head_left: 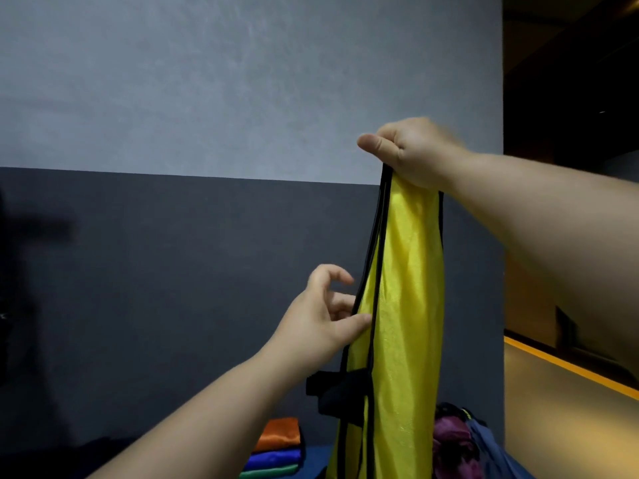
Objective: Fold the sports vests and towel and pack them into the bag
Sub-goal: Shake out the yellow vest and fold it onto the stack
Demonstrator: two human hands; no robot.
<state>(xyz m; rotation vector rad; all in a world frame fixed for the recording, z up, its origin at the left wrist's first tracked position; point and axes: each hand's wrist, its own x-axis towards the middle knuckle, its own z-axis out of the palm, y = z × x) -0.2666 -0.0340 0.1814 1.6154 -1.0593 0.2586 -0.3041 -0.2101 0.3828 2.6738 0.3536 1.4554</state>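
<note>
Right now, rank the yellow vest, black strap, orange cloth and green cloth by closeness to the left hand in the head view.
1. Yellow vest: touching the left hand, on its right.
2. Black strap: just below it.
3. Orange cloth: lower down, left of the vest.
4. Green cloth: lowest, at the bottom edge.

R hand [411, 150] raised, pinching the top of a yellow vest [404, 305] w/ black trim; the vest hangs straight down, bunched narrow. L hand [321, 312] lower, at the vest's left edge: thumb [359, 321] touching the trim, fingers loosely curled, holding nothing. A black strap [332, 385] sticks out left of the vest. Bottom: folded stack, orange [280, 433] over blue [276, 456] over green [269, 471]. Right of the vest, a purple/navy fabric heap [484, 451]. Behind, a two-tone grey wall [207, 98].
</note>
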